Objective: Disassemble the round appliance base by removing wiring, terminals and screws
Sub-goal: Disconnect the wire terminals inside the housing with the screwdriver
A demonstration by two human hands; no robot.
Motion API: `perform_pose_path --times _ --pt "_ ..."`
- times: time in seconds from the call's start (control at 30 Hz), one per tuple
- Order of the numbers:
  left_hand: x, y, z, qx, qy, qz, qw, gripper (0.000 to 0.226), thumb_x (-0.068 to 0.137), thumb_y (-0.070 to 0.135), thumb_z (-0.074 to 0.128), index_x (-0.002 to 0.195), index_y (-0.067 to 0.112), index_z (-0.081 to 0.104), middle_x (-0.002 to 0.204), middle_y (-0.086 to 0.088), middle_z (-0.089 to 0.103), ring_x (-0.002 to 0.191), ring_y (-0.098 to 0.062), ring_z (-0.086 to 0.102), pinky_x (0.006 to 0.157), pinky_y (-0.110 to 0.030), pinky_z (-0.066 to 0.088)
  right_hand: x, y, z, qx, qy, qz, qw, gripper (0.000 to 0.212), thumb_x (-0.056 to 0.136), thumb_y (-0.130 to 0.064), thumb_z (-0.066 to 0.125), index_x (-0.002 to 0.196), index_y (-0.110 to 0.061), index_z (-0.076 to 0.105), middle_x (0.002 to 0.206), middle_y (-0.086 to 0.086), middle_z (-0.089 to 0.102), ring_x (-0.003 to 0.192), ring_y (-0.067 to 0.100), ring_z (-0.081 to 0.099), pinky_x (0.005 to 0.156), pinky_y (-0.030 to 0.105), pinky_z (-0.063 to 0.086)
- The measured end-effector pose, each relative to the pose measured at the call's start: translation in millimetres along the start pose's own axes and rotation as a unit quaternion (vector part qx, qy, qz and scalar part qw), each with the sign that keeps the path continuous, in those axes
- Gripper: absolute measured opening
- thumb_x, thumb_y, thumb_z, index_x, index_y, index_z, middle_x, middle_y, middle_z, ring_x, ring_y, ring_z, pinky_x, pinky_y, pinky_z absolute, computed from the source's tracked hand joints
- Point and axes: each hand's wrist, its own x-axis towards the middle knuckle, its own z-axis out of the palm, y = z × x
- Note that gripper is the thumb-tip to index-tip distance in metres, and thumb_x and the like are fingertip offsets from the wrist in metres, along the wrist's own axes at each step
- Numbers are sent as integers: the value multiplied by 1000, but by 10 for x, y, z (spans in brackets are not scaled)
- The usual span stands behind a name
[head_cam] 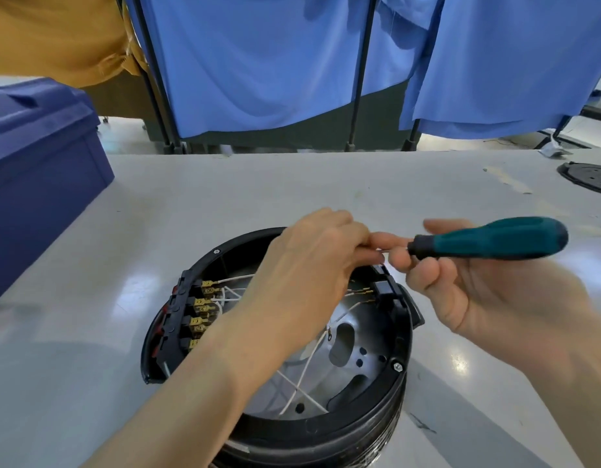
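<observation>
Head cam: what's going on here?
A person is working on the round black base on the table. The right hand holds a teal screwdriver level above the base's far rim, and the left hand pinches its shaft at the tip. White wires and brass terminals sit inside the base, and a screw shows in the right rim.

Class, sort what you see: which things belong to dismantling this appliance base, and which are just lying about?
In the job: round appliance base, white wires, brass terminals, rim screw, screwdriver held by right hand, left hand pinching its tip.
Lying about: blue toolbox, black disc, blue curtains.
</observation>
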Motion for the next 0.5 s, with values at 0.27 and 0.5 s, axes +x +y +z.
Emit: perform_pose_path --times 0.27,0.5 --pt "12 37 -27 -158 54 -13 986 10 91 11 62 84 13 69 68 11 58 67 -4 53 62 -15 40 4 147 59 -293 14 -187 938 72 62 -80 58 93 -16 73 77 13 66 43 22 55 38 20 37" --pt "-32 -158 36 -142 -51 -100 984 16 70 24 84 75 25 69 70 9 66 63 -1 55 58 -13 44 -19 285 89 -358 241 -456 778 43 86 -37 50 59 -11 71 53 16 61 36 28 50 33 22 33"
